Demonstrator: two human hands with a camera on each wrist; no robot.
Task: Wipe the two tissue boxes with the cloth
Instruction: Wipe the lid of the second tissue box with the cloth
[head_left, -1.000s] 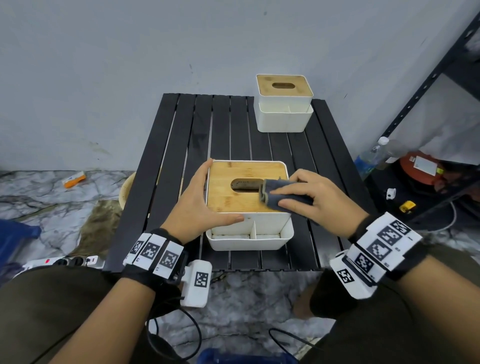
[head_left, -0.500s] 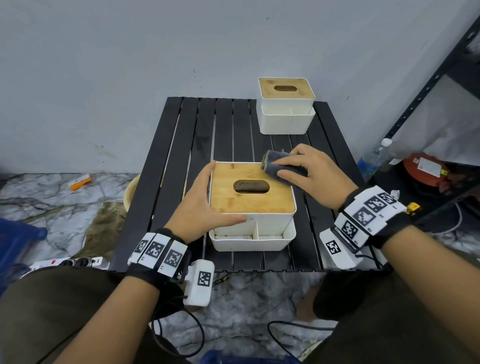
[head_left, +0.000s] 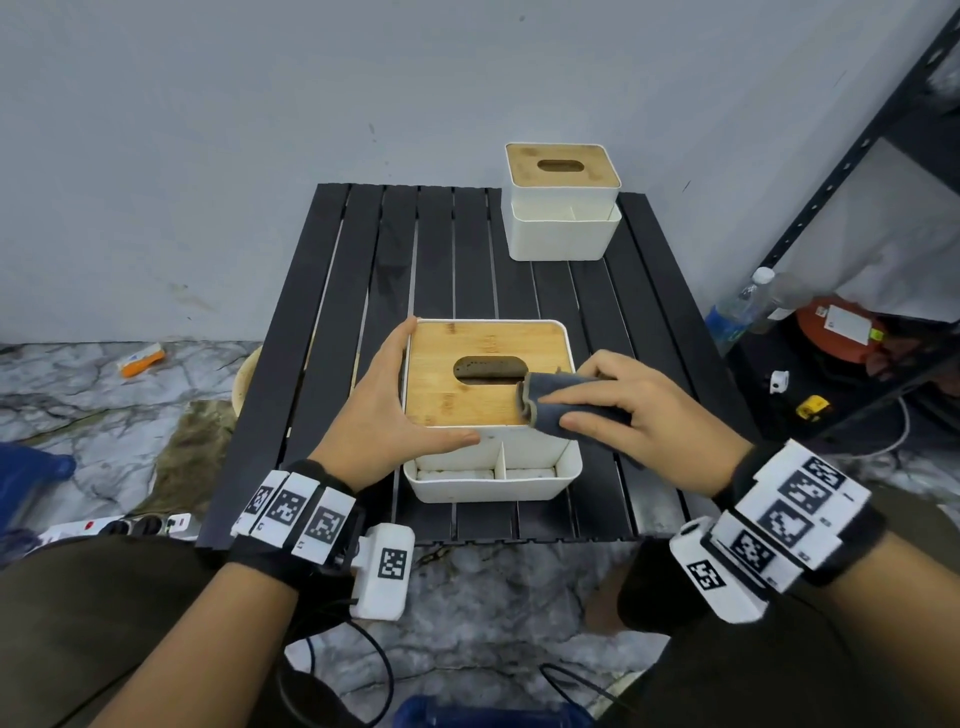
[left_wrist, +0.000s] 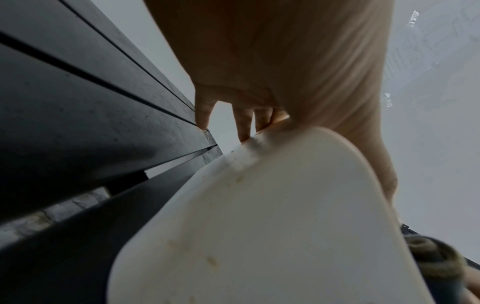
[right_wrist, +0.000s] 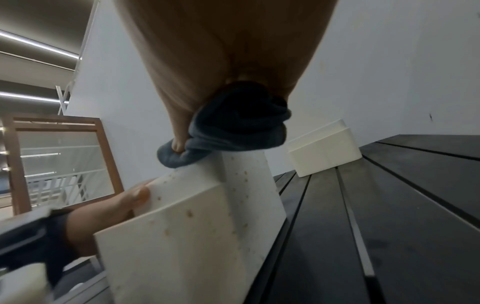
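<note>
Two tissue boxes – near box (far box); one cloth.

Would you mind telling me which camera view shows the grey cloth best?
The head view: the cloth lies folded under the right hand at the near tissue box's lid edge. The right wrist view shows it bunched from below; the left wrist view catches only a blurred corner.
</note>
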